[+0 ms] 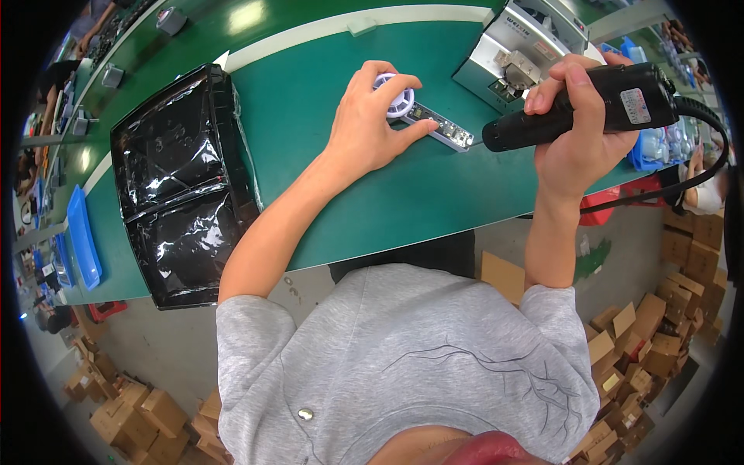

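Note:
My left hand (370, 124) is closed around a small device with a round white fan-like head (397, 99) and a narrow body with an exposed circuit board (449, 130). The fingers curl over the round head and the thumb presses on the board. In my right hand (581, 132) is a black corded electric screwdriver (573, 105), gripped around its barrel and lying nearly level. Its thin bit points left and reaches the far end of the circuit board; whether it sits in a screw is too small to tell.
A silver metal machine (511, 58) stands behind the screwdriver. On the left of the green table (341, 225) lies a large bundle in shiny black plastic (178, 186), beside a blue tray (82, 236). The screwdriver's black cable (717, 155) loops down right. Cardboard boxes (643, 333) pile on the floor.

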Demonstrator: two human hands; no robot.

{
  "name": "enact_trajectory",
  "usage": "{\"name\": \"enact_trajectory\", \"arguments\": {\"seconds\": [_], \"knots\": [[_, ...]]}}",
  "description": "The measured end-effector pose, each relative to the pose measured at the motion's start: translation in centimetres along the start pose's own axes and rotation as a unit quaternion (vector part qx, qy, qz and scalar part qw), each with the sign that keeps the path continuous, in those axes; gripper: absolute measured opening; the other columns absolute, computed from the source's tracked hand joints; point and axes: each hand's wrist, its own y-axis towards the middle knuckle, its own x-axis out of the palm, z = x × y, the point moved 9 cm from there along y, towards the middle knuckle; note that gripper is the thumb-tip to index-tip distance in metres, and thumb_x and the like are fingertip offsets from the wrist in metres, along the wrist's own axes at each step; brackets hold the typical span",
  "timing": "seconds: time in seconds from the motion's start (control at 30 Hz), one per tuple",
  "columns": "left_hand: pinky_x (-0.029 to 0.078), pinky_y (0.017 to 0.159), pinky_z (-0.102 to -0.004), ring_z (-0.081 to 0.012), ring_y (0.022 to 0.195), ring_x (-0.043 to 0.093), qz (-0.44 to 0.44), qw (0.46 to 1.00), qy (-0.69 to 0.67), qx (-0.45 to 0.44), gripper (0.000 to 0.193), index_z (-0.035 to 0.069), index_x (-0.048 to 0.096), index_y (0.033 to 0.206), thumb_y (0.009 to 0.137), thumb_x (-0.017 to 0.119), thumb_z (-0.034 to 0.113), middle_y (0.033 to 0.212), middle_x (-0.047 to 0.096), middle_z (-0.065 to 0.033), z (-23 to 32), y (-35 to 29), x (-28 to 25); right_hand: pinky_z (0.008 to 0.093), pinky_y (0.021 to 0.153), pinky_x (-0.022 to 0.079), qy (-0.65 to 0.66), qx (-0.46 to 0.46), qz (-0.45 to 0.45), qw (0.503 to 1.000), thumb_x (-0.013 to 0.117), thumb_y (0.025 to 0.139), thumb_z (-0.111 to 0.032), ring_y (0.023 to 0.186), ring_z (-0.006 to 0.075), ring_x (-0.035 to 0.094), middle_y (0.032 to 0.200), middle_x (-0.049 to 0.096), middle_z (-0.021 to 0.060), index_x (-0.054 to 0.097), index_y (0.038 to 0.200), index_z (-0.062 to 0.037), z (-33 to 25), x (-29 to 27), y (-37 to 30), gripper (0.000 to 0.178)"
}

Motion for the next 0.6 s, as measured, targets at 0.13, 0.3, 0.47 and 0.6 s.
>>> {"name": "enact_trajectory", "arguments": {"seconds": [0.13,0.3,0.47,0.6], "knots": [[0.06,0.09,-0.0418,-0.0338,0.105,0.068,-0.003,1.0,-0.003,-0.005,0.053,0.009,0.073,0.117,0.074,0.097,0.026,0.122,0.059,-0.0161,-0.03,0.0,0.06,0.0319,0.053,0.054,0.0,0.001,0.008,1.0,0.071,0.091,0.002,0.054,0.0177,0.064,0.085,0.072,0.0148,0.052,0.124,0.0053,-0.24,-0.44,0.2,0.038],[0.06,0.09,-0.0411,-0.0326,0.104,0.068,-0.007,1.0,-0.006,-0.008,0.052,0.009,0.073,0.117,0.075,0.097,0.026,0.122,0.058,-0.0156,0.02,0.08,-0.06,0.0321,0.052,0.054,0.003,-0.006,0.01,1.0,0.071,0.092,0.002,0.054,0.0179,0.064,0.084,0.072,0.015,0.051,0.124,0.0052,-0.39,-0.61,0.33,0.038],[0.06,0.09,-0.0404,-0.0321,0.104,0.068,-0.007,1.0,-0.01,-0.006,0.051,0.009,0.073,0.117,0.075,0.096,0.026,0.122,0.058,-0.0155,0.1,0.05,0.05,0.0324,0.052,0.054,-0.005,-0.009,0.007,1.0,0.07,0.092,0.001,0.054,0.0181,0.063,0.084,0.072,0.0152,0.051,0.124,0.0058,-0.4,-0.64,0.33,0.038],[0.06,0.09,-0.0403,-0.0321,0.105,0.068,-0.004,1.0,-0.01,-0.003,0.052,0.008,0.073,0.117,0.075,0.096,0.026,0.121,0.058,-0.0156,0.09,-0.03,-0.11,0.033,0.052,0.054,0.0,-0.002,0.011,1.0,0.069,0.093,-0.001,0.053,0.0184,0.063,0.084,0.071,0.0156,0.051,0.124,0.0068,-0.63,-0.66,0.46,0.036]]}}
